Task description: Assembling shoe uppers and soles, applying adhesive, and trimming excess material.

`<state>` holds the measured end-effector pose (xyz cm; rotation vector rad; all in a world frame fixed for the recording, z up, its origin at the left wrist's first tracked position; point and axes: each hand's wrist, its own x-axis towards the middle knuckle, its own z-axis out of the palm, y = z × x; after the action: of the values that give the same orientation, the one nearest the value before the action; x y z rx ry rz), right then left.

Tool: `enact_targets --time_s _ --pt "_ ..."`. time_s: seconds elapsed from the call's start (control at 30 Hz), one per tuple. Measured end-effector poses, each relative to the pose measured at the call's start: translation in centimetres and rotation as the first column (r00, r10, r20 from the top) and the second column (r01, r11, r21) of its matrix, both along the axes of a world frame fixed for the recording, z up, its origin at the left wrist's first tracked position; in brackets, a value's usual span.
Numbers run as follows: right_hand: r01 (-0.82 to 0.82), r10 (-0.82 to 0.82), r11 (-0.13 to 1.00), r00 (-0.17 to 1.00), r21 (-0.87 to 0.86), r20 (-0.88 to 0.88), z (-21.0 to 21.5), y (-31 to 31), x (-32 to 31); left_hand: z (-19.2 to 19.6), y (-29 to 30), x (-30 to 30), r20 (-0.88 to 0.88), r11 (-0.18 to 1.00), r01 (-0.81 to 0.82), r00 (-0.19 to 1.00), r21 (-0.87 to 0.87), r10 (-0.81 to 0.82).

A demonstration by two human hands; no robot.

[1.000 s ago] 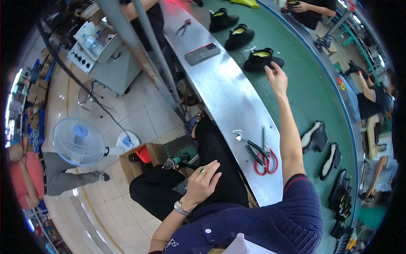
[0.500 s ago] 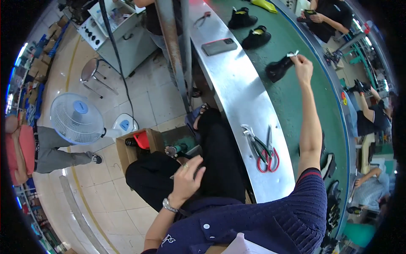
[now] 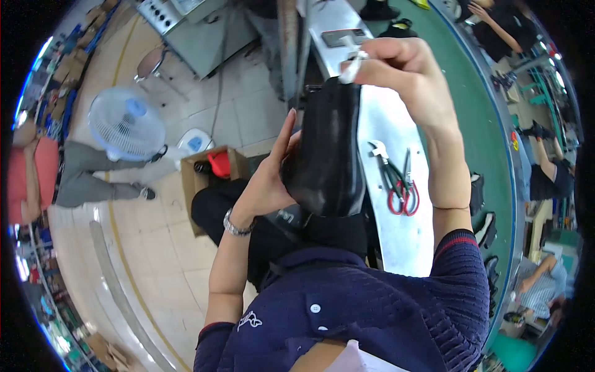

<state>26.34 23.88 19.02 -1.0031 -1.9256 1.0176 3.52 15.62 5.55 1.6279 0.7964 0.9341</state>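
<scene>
One black shoe (image 3: 331, 152) is held above the lap, between two hands and beside the metal bench (image 3: 406, 248). One white strip (image 3: 351, 71) at its upper end is pinched between thumb and fingers of the right hand (image 3: 412, 77). The shoe's side is met by the left hand (image 3: 273, 173); its fingers are partly hidden behind the shoe, so whether they are closed cannot be told. On the bench, one pair of pincers (image 3: 387, 163) and one pair of red-handled scissors (image 3: 416, 201) are laid together, and one phone (image 3: 334, 39) is placed farther off. On the green surface (image 3: 462, 93), two dark shoes (image 3: 378, 10) are seen beyond the right hand. One fan (image 3: 127, 124) is stood on the left.
</scene>
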Motion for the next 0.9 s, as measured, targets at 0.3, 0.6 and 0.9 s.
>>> enact_targets --time_s 0.3,0.6,0.9 --pt "-0.296 0.28 0.947 0.951 -0.121 -0.13 -2.6 0.1 -11.2 -3.6 -3.9 -6.1 0.201 0.978 -0.185 0.959 -0.101 0.202" --pt "-0.251 0.261 0.96 0.962 -0.124 0.077 -2.9 1.1 -11.3 -3.1 -4.9 -5.3 0.388 0.967 -0.186 0.89 -0.176 0.241" --pt "0.515 -0.468 0.854 0.696 0.076 0.544 -17.4 -1.2 4.6 -7.2 -14.2 -13.2 0.22 0.515 -0.294 0.659 -0.805 0.72"
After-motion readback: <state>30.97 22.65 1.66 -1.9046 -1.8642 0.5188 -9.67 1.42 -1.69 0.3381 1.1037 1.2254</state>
